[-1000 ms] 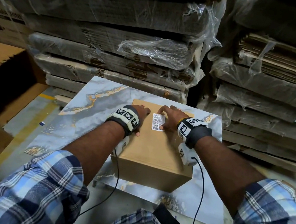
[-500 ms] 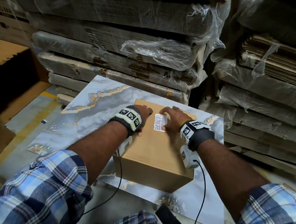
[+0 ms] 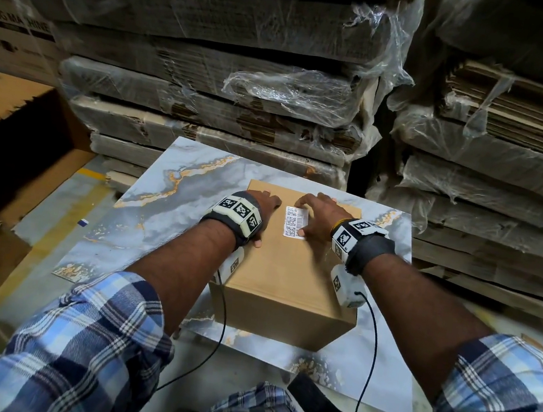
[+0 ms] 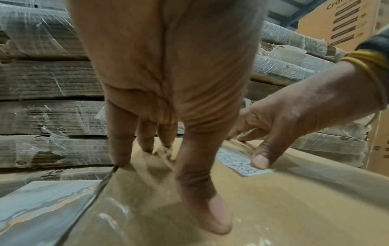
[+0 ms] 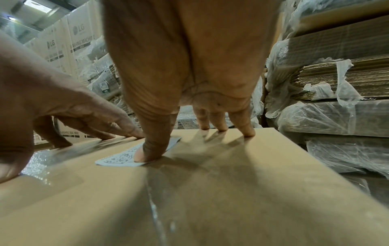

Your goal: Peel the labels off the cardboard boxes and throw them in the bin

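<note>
A brown cardboard box (image 3: 288,277) sits on a marble-patterned board (image 3: 165,212). A white barcode label (image 3: 295,222) is stuck on the far half of its top. My left hand (image 3: 264,210) rests on the box top just left of the label, fingers spread and fairly straight, holding nothing. My right hand (image 3: 317,215) rests right of the label. Its thumb (image 4: 261,159) presses the label's near right corner (image 5: 118,159), and its fingers touch the cardboard at the far end. The label lies almost flat.
Shrink-wrapped stacks of flattened cardboard (image 3: 242,105) rise right behind the board and at the right (image 3: 490,186). A large open carton (image 3: 19,145) stands at the left on the grey floor. A yellow floor line (image 3: 49,228) runs beside it.
Both hands stay on the box top beside the label. The view has shifted slightly; nothing is lifted or released.
</note>
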Tool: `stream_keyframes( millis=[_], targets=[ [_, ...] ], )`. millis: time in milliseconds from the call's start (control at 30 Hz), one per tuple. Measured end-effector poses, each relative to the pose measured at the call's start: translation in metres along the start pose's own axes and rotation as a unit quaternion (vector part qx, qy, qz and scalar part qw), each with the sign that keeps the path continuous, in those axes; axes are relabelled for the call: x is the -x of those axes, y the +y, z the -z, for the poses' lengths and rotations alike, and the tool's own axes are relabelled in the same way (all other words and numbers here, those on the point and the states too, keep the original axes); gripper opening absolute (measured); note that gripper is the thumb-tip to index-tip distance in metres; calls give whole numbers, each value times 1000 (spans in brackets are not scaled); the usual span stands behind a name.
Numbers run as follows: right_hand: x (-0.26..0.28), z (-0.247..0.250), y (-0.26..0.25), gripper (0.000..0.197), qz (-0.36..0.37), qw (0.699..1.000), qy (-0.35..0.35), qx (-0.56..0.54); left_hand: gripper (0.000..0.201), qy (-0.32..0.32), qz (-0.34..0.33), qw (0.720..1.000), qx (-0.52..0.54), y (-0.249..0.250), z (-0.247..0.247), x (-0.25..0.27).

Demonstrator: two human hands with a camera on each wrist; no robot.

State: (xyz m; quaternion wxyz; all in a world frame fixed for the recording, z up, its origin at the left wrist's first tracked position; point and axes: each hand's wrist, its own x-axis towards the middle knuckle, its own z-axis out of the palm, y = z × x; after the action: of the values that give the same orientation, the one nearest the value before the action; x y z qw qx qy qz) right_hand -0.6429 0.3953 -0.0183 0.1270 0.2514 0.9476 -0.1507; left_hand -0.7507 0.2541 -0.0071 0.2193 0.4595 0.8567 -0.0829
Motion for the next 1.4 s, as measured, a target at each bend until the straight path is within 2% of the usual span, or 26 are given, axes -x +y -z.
stream_keyframes(
  millis=[67,200,367,500,600,767,1000,1100,1233,1400],
  targets=[
    [0,-1,1,63,-1,1000,4,0,118,-2,-1,1000,-4,0,1,1],
    [0,-1,0,46,4,1000,5,-17,119,-3,2,1000,-5,1,2,1],
    [1,-4,3,66,2,999,13,-41,119,-1,-2,1000,-5,0,2,1],
    [2,-4,2,56,5,998,18,-53,120,-4,0,1000,-7,0,2,0],
    [2,-4,2,55,4,998,15,-56,120,1,1,1000,-4,0,1,0],
    [1,-6,4,75,-24,999,19,-41,119,1,-1,1000,0,-1,1,-1],
    [9,-6,-11,53,-39,997,59,-15,116,15,-7,1000,3,-3,-2,-2],
    [9,-7,-10,56,-55,995,75,-27,116,24,-11,1000,12,-3,-2,-2],
    [9,-8,-9,50,-69,994,80,-25,118,27,-15,999,15,-4,-3,-2],
    [12,-7,-10,56,-65,993,89,-31,108,43,-21,999,23,-6,-5,-5]
  ],
)
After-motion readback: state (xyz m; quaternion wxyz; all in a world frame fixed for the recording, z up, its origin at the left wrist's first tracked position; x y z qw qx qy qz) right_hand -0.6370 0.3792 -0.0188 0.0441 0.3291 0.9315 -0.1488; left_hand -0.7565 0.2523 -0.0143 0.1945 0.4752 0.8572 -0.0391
